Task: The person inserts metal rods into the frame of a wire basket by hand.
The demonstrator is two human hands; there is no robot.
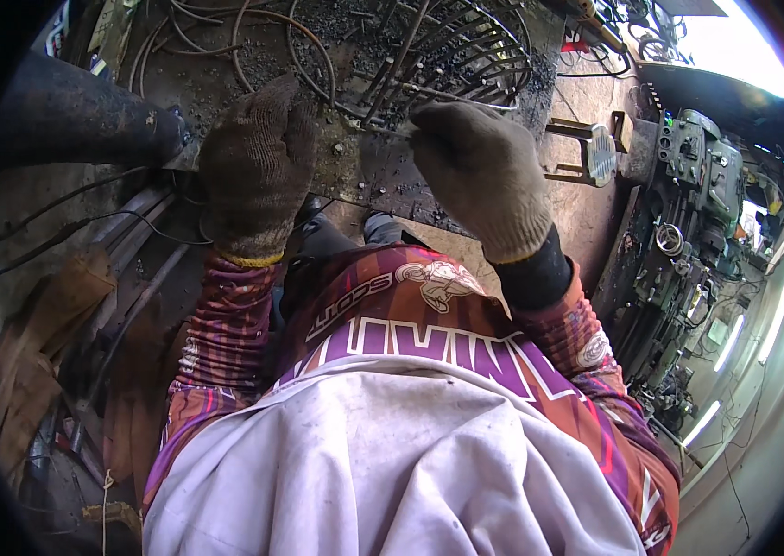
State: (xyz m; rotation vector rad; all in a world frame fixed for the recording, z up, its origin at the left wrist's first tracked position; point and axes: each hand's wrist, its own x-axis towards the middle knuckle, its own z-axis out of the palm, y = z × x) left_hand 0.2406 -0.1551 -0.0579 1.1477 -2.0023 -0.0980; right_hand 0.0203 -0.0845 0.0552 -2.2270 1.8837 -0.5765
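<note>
Both my hands wear grimy knit work gloves with yellow cuff edges. My left hand [258,171] hovers over the near left part of a dark, debris-strewn metal worktop [341,176], beside the end of a thick dark pipe. Its fingers look stretched out, with nothing visible in them. My right hand [480,176] is closed, its fingers curled around a thin metal rod [385,132] that sticks out to the left. Beyond the hands lies a rounded cage of curved metal bars [471,51] on the worktop. The fingertips of the right hand are partly hidden.
The thick dark pipe [86,116] juts in from the left. Cables [313,46] loop across the far worktop. To the right are a metal bracket with a round plate [600,155] and a green-grey machine [702,171] with a handwheel. Metal bars and brown cloth [49,324] lie at lower left.
</note>
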